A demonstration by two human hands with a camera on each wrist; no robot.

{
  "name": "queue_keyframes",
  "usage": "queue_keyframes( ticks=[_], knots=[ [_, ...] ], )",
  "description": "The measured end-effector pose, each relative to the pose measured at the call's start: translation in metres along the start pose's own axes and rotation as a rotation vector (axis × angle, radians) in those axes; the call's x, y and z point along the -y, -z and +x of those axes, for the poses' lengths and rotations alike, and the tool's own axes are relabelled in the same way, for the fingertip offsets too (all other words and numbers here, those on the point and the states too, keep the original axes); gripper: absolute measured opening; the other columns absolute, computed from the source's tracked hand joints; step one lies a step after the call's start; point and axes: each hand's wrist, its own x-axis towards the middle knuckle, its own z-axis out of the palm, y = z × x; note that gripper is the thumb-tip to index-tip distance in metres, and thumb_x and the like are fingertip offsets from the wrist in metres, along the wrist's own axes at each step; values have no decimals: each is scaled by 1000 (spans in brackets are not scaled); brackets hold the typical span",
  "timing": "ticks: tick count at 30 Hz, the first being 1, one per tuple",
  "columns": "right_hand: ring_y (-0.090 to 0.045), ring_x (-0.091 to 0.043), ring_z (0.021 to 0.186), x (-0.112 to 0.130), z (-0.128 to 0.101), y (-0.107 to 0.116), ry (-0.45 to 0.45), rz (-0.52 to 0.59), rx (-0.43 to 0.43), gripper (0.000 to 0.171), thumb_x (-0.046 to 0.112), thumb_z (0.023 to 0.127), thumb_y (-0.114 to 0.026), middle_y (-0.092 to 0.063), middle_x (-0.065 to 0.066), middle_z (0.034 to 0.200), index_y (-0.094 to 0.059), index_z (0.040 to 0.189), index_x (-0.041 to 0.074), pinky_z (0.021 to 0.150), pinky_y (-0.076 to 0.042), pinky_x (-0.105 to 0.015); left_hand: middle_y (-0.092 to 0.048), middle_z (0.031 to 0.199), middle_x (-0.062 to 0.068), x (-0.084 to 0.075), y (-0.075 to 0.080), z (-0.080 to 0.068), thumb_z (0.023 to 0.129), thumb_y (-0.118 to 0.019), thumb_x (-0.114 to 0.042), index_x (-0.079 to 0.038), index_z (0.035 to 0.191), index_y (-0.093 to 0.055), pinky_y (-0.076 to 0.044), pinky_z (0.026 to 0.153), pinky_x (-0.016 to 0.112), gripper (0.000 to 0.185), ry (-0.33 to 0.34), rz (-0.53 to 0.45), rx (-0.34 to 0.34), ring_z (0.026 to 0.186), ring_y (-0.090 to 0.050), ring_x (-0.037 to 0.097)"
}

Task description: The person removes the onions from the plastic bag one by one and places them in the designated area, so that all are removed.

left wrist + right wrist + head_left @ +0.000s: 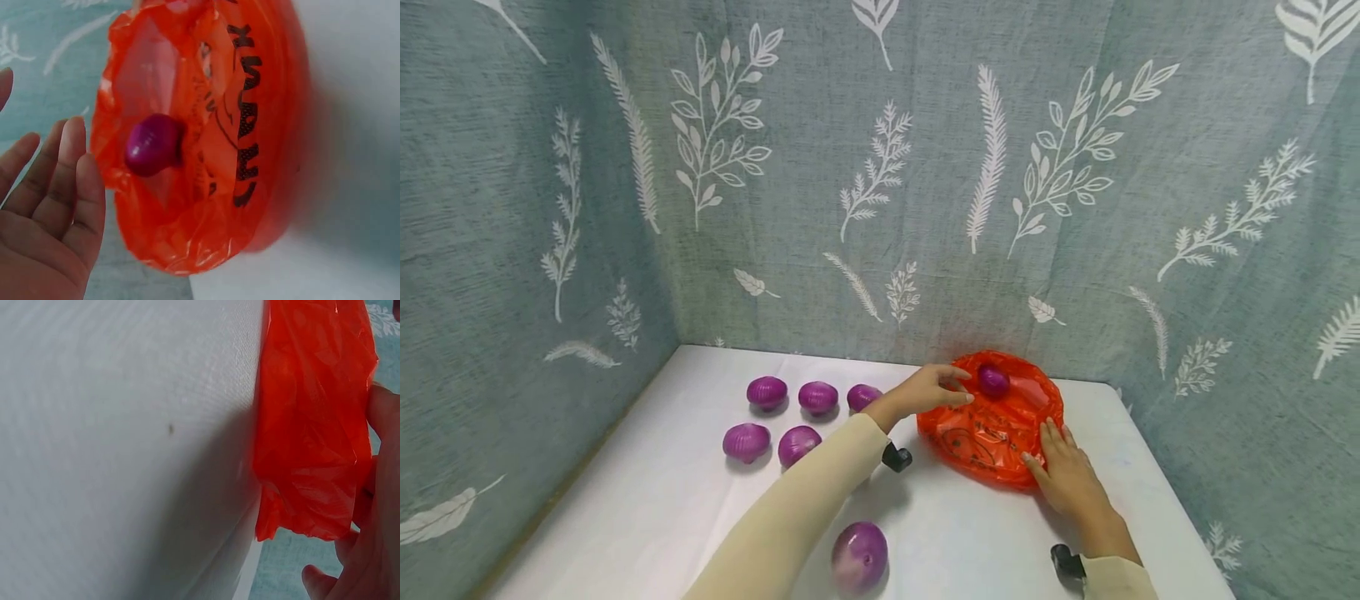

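Note:
A red plastic bag (981, 433) with dark print stands on the white table, its mouth spread wide. One purple onion (993, 381) lies inside; in the left wrist view the same onion (153, 145) shows against the crinkled plastic. My left hand (928, 390) is at the bag's left rim, palm facing the mouth, its fingers loosely bent around nothing. At the opposite side, my right hand (1069, 475) rests on the bag's right edge with fingers extended. Up close, the right hand's fingertips (380, 403) touch the rim, and some fingers are partly hidden by the plastic.
Several purple onions (767, 392) stand in rows at the table's left, partly covered by my left sleeve. Another onion (860, 558) sits near the front. Leaf-patterned curtains (850, 167) enclose the back and sides of the white table (647, 500).

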Motion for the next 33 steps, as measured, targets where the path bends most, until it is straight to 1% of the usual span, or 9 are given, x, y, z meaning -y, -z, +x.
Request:
queue_keyframes(
  ticks=[3, 6, 10, 14, 19, 21, 25, 29, 33],
  knots=[
    [-10, -49, 141, 1, 0, 1, -2, 3, 6, 80, 45, 99, -50, -16, -29, 155, -20, 149, -10, 108, -16, -66, -68, 99, -1, 4, -5, 8, 88, -74, -29, -10, 132, -59, -52, 88, 49, 51, 18, -41, -5, 100, -63, 37],
    [-9, -49, 141, 0, 0, 2, -15, 3, 12, 80, 45, 99, -49, -15, -29, 155, -19, 150, -9, 108, -16, -66, -68, 100, 1, 7, -10, 17, 88, -74, -28, -5, 133, -58, -50, 89, 51, 53, 33, -86, -6, 102, -61, 42],
    [-7, -48, 142, 1, 0, 3, -29, 4, 27, 80, 46, 100, -48, -14, -28, 156, -17, 150, -8, 109, -15, -65, -68, 98, 2, 11, -17, 28, 88, -74, -28, -1, 134, -55, -50, 89, 52, 57, 63, -120, -9, 102, -61, 41],
    [-7, -48, 142, 3, -1, 3, -34, 9, 37, 80, 45, 99, -49, -14, -27, 156, -18, 151, -8, 109, -15, -64, -68, 99, 2, 13, -22, 35, 88, -73, -29, -3, 134, -57, -51, 88, 50, 55, 96, -125, -16, 102, -62, 38],
    [-8, -47, 142, 6, -2, 3, -29, -7, 33, 79, 44, 99, -51, -15, -27, 156, -19, 151, -7, 109, -16, -64, -67, 102, 11, 14, -25, 41, 88, -74, -28, -3, 135, -55, -50, 88, 51, 57, 136, -149, -23, 104, -60, 40],
    [-9, -47, 142, 6, -2, 4, -21, -29, 25, 79, 43, 98, -52, -17, -27, 156, -21, 150, -7, 109, -17, -64, -67, 101, 12, 15, -27, 44, 87, -75, -28, -4, 137, -54, -50, 88, 51, 59, 148, -140, -34, 103, -60, 40],
    [-12, -47, 142, 6, -2, 3, 6, -97, 1, 75, 43, 98, -53, -22, -26, 155, -27, 149, -7, 108, -16, -66, -64, 99, 5, 20, -31, 51, 87, -75, -29, -5, 140, -50, -52, 86, 43, 64, 165, -82, -59, 99, -61, 33],
    [-11, -45, 142, 5, -3, 1, 10, -147, 7, 74, 46, 98, -51, -25, -24, 154, -31, 148, -4, 108, -12, -68, -63, 104, 2, 26, -35, 56, 88, -74, -31, -7, 142, -48, -53, 82, 35, 65, 193, -26, -78, 95, -62, 25],
    [-10, -44, 143, 3, -2, -1, 4, -161, 20, 74, 49, 98, -49, -26, -22, 155, -33, 148, -3, 108, -9, -68, -63, 111, 3, 29, -37, 61, 89, -73, -29, -7, 144, -46, -54, 81, 33, 65, 201, -12, -82, 97, -62, 24]
  ],
)
